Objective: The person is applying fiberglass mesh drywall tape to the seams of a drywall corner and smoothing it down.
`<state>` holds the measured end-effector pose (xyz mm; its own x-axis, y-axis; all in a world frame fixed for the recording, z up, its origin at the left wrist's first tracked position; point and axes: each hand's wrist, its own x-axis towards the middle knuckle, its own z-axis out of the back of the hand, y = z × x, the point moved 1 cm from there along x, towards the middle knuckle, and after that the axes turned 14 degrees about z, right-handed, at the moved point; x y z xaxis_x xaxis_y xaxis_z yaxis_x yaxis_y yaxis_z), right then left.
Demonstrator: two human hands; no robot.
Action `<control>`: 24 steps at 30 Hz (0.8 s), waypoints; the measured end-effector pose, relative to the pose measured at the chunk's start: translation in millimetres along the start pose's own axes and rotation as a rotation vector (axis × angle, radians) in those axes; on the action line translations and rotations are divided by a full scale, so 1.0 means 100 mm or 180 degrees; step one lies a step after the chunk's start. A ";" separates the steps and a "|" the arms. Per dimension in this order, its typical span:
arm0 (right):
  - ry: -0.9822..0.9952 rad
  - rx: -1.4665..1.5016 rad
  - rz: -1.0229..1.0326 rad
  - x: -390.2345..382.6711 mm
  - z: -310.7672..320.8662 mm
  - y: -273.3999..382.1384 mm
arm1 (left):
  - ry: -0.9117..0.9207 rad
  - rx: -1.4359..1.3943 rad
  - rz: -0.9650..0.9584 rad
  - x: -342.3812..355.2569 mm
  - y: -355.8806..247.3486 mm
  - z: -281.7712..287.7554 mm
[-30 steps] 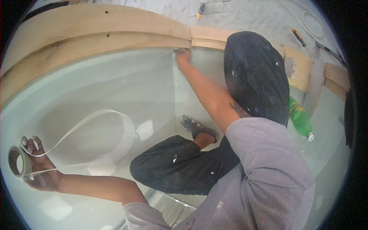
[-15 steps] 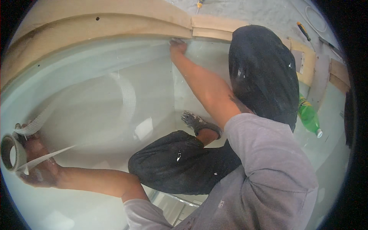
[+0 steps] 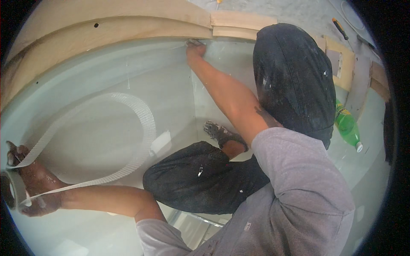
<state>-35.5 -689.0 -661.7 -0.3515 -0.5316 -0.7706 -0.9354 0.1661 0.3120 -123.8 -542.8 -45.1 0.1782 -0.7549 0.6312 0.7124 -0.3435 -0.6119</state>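
Observation:
My left hand [image 3: 40,183], at the far left, is closed on a roll of white mesh tape [image 3: 16,187] that is partly cut off by the dark rim. A loose strip of mesh tape [image 3: 147,121] loops out from that hand and curves back to it over the pale surface. My right arm reaches forward, with my right hand [image 3: 196,48] against the pale glossy wall [image 3: 226,55] at a seam just below the wooden edge. Its fingers look stretched out on the wall; small at this distance, they show nothing held.
Curved wooden boards [image 3: 141,27] border the far side. My bent knees [image 3: 294,81] and foot [image 3: 222,132] are inside the pale shell. A green plastic bottle [image 3: 348,126] lies at the right, below wooden pieces [image 3: 341,64]. A screwdriver [image 3: 340,29] lies farther back.
My left hand has moved slightly left and down with the roll. The tape strip now shows as a wide, full loop. My right hand stays at the seam; the view has shifted slightly.

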 end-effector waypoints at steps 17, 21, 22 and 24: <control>0.0204 -0.1618 0.0494 0.45 0.24 -0.82 | 0.0811 -0.1061 0.0492 0.31 0.50 0.23; -0.0022 -0.1180 0.0673 0.56 0.21 -0.79 | 0.1131 -0.1786 0.0637 0.40 0.68 0.30; 0.0202 -0.1968 0.0176 0.13 0.16 -0.85 | 0.0998 -0.1757 0.0741 0.42 0.69 0.50; 0.0350 -0.2720 -0.0116 0.19 0.17 -0.84 | 0.0929 -0.1947 0.0834 0.36 0.72 0.39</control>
<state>36.1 -698.4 -711.9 -0.2750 -0.6092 -0.7438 -0.5811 -0.5110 0.6334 -39.7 -573.0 -48.4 0.0418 -0.9442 0.3266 0.1487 -0.3174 -0.9366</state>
